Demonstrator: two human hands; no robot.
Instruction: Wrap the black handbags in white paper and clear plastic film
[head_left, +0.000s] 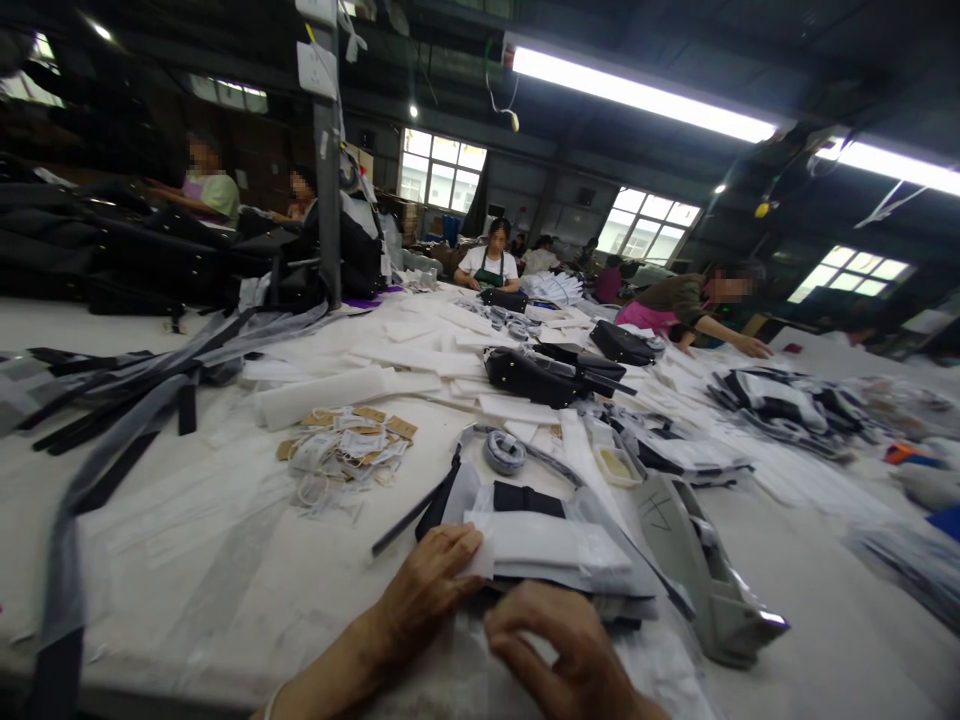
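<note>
My left hand (427,590) rests at the near edge of the white table (225,580), its fingers curled onto the left end of a folded white sheet (547,545). That sheet lies on a stack of clear bags holding black straps (529,498). My right hand (566,650) sits just in front of the stack, fingers bent and pressed on its near edge. What the right fingers pinch, if anything, is hidden.
A grey tape dispenser (712,580) lies right of the stack. A pile of paper tags (345,450) is ahead left, a strap roll (504,450) ahead. Long black and grey straps (127,400) cover the left. Black bags (555,372) lie mid-table. Several people work at the far side.
</note>
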